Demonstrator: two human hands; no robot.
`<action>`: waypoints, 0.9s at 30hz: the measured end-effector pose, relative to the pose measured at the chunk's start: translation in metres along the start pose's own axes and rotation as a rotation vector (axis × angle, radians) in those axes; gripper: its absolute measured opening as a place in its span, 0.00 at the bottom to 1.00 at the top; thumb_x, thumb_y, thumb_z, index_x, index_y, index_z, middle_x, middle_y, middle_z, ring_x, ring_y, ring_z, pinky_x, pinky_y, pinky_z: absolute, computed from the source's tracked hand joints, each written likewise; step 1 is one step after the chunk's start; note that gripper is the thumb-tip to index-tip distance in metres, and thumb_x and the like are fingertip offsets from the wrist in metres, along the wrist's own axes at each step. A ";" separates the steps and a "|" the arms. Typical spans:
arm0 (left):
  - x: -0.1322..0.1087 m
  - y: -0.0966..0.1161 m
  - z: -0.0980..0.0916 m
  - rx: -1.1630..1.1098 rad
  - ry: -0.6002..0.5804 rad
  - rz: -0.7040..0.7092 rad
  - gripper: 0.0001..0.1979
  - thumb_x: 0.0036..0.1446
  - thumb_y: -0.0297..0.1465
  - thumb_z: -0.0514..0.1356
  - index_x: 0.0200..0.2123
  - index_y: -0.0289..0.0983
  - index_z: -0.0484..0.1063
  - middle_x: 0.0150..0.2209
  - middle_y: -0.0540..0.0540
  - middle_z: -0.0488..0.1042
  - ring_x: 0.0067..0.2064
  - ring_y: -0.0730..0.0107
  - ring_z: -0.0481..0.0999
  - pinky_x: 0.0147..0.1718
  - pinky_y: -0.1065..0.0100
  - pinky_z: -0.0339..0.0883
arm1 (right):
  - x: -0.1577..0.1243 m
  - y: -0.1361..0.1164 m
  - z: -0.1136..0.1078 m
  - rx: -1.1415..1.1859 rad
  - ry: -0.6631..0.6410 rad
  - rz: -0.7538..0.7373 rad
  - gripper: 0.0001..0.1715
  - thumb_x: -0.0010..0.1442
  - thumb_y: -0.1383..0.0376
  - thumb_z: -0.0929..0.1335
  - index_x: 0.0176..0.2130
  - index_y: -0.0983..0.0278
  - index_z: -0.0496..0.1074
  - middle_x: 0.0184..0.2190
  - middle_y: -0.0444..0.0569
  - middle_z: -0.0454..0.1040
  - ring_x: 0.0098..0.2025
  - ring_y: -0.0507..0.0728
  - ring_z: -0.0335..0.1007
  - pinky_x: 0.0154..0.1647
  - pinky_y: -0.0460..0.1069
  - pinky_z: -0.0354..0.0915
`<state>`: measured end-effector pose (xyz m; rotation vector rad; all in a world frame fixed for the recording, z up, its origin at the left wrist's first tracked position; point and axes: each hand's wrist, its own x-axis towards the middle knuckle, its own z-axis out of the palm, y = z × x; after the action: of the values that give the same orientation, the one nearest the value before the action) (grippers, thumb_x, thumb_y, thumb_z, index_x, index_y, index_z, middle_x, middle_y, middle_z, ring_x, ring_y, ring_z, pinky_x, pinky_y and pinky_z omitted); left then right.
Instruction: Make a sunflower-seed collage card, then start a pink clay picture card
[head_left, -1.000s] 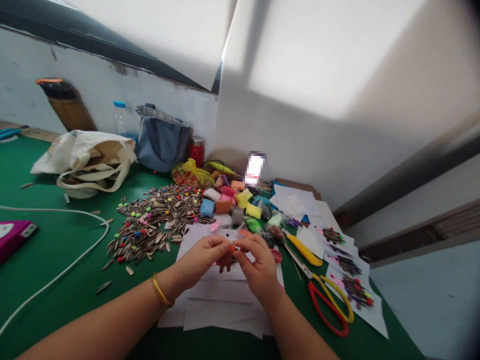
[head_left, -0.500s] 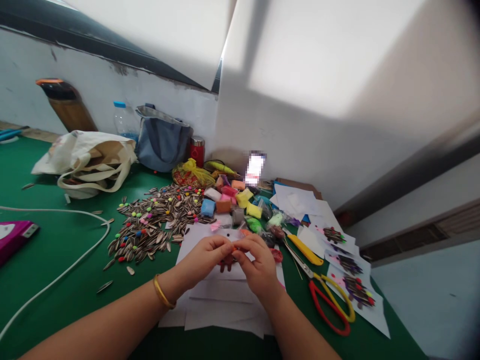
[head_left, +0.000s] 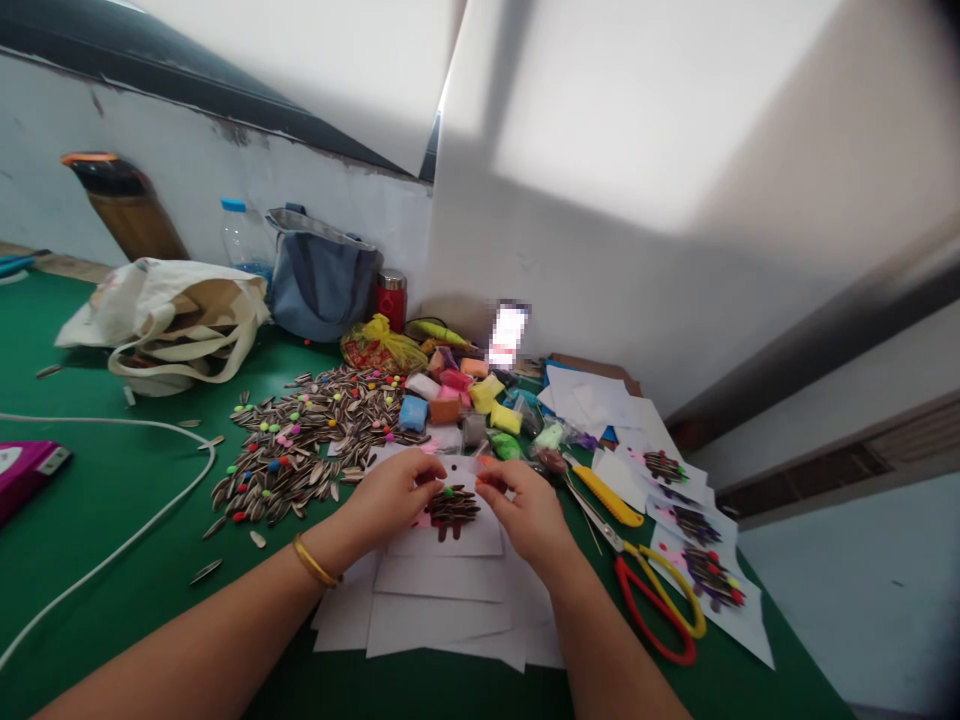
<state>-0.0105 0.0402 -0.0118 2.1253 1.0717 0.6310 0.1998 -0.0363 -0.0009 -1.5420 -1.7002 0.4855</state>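
Head view showed a seed figure (head_left: 452,505) lying flat on a card (head_left: 480,538) atop paper sheets (head_left: 435,610) on the green counter (head_left: 112,500). Its long axis ran left to right, with its legs toward the person. The left hand (head_left: 390,495) met its left end and the right hand (head_left: 529,512) its right, fingers drawn narrow; I could not tell whether they pinched anything.

Pixelated patch (head_left: 508,335) near wall (head_left: 585,280): I can't make out what it is. Pink box (head_left: 26,470) and white cable (head_left: 112,545) cut by left edge. Right hand (head_left: 529,510): grip too small for me to tell whether anything pinched. Same for left hand (head_left: 390,495). Lower paper sheets (head_left: 442,620) mostly hidden under top sheet (head_left: 480,540).
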 end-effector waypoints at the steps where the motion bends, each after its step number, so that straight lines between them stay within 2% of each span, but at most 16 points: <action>1: 0.000 -0.001 0.000 0.024 -0.016 -0.007 0.07 0.55 0.31 0.60 0.35 0.39 0.77 0.36 0.45 0.76 0.39 0.61 0.73 0.38 0.65 0.64 | 0.000 0.001 0.000 -0.031 -0.022 0.009 0.06 0.59 0.65 0.70 0.38 0.61 0.77 0.35 0.47 0.77 0.37 0.56 0.72 0.40 0.50 0.65; 8: 0.001 -0.002 0.000 0.060 -0.054 0.003 0.06 0.53 0.29 0.59 0.32 0.39 0.77 0.33 0.46 0.76 0.36 0.63 0.73 0.36 0.66 0.62 | 0.000 0.010 -0.004 -0.109 -0.183 0.078 0.07 0.56 0.68 0.69 0.35 0.61 0.78 0.32 0.46 0.80 0.32 0.55 0.73 0.33 0.48 0.64; 17: 0.002 -0.004 0.000 0.084 -0.082 -0.037 0.07 0.53 0.30 0.58 0.32 0.39 0.77 0.33 0.46 0.77 0.36 0.63 0.73 0.35 0.66 0.62 | 0.000 0.008 -0.005 -0.196 -0.235 0.105 0.03 0.54 0.69 0.70 0.31 0.61 0.76 0.28 0.43 0.77 0.29 0.53 0.70 0.27 0.45 0.58; 27: 0.002 -0.004 0.000 0.135 -0.102 -0.037 0.08 0.55 0.30 0.56 0.33 0.39 0.76 0.34 0.45 0.77 0.37 0.62 0.74 0.36 0.66 0.61 | 0.000 0.010 -0.001 -0.213 -0.241 0.093 0.03 0.54 0.69 0.70 0.31 0.61 0.75 0.27 0.43 0.76 0.28 0.53 0.68 0.27 0.45 0.55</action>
<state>-0.0114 0.0438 -0.0147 2.2215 1.1224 0.4383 0.2077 -0.0348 -0.0076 -1.7796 -1.9205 0.5722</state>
